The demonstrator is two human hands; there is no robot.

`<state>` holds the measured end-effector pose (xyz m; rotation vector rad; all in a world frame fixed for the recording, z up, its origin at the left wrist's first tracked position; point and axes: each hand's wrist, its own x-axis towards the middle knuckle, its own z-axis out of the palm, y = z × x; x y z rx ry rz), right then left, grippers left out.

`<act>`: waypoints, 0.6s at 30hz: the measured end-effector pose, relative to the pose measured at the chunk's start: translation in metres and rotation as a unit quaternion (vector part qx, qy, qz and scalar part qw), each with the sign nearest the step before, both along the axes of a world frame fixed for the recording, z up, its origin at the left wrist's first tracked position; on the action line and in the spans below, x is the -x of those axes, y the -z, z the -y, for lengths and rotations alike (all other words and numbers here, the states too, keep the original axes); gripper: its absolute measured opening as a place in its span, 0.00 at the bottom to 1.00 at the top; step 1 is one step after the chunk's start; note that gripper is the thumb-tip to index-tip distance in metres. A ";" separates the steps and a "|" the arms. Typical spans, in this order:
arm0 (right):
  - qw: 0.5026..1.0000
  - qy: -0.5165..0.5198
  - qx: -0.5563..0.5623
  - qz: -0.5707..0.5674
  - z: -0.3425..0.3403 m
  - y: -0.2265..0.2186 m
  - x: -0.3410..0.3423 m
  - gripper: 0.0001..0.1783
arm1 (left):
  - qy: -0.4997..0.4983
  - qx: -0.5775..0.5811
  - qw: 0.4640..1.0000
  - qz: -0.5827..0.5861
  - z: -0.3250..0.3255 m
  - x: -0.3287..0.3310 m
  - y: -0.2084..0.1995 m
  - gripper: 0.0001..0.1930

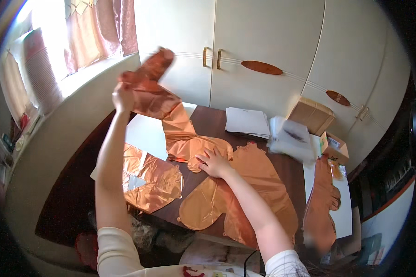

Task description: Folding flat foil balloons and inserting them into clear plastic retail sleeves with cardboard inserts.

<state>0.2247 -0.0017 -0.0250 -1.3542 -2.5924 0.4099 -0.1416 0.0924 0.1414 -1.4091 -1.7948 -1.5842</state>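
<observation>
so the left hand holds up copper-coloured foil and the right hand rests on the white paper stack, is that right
Not quite: the right hand rests on copper-coloured foil, not the white paper stack, as the head view shows. The left hand does hold foil up.

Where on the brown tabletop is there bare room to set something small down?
The brown tabletop shows bare between the lifted copper foil and the white paper stack, and in a strip between the spread foil piece and the right-hand white sheet. It's crowded around your right hand and by the cardboard boxes.
</observation>
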 end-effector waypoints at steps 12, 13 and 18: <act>0.999 0.009 -0.038 0.027 0.004 -0.012 0.011 0.27 | -0.278 -0.055 0.955 -0.090 0.109 0.195 -0.157 0.18; 0.998 0.023 -0.016 0.048 0.001 -0.012 0.005 0.27 | -0.306 -0.014 0.950 -0.068 0.115 0.192 -0.160 0.18; 0.996 0.034 0.020 0.075 0.000 -0.019 0.007 0.29 | -0.314 -0.103 0.918 -0.217 0.170 0.207 -0.183 0.17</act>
